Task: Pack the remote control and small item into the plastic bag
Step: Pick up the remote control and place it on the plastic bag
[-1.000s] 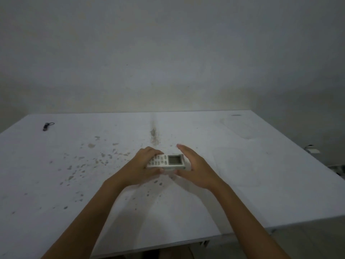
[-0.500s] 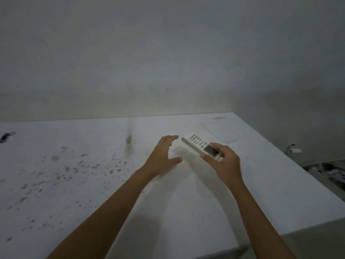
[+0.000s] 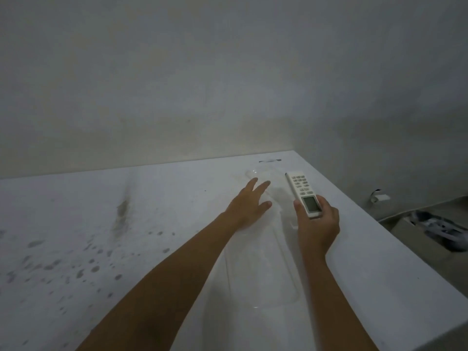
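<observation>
My right hand (image 3: pixel 316 225) grips the white remote control (image 3: pixel 304 192) by its screen end, its button end pointing away toward the far right corner of the white table (image 3: pixel 177 186). To its left, my left hand (image 3: pixel 249 205) reaches forward, fingers spread and empty, over the near edge of a clear plastic bag (image 3: pixel 277 191) that lies flat by the far right corner. The bag is nearly see-through and hard to outline. A second clear plastic sheet (image 3: pixel 263 279) lies flat under my forearms. The small item is out of frame.
The table's left half carries dark stains and specks (image 3: pixel 76 264). A dark mark (image 3: pixel 269 160) sits at the far edge. Past the right edge, an open box with grey things (image 3: pixel 435 229) stands on the floor, and a small white object (image 3: pixel 379 198) lies by the wall.
My view has swung right. My right hand has carried the remote farther toward the far right corner, and my left hand has let go of it and reached out to the clear bag.
</observation>
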